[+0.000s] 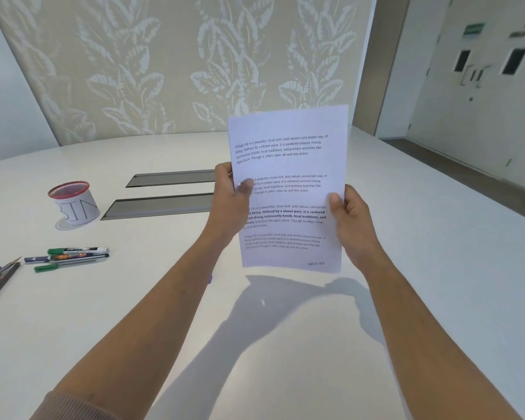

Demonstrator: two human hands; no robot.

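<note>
Left hand [229, 197] pinches the printed sheet [288, 189] at its left edge; right hand [350, 212] grips its right edge.

**Printed sheet held upright**

Your sheet of paper [290, 168] is white and uncreased. It carries four blocks of black print, one partly bold. It stands nearly upright, printed side toward you, with your left hand [231, 201] and right hand [350, 219] pinching its side edges.

Both bare forearms stretch forward, left grip [229, 198] and right grip [350, 213] raised, thumbs pinching inward.
</note>
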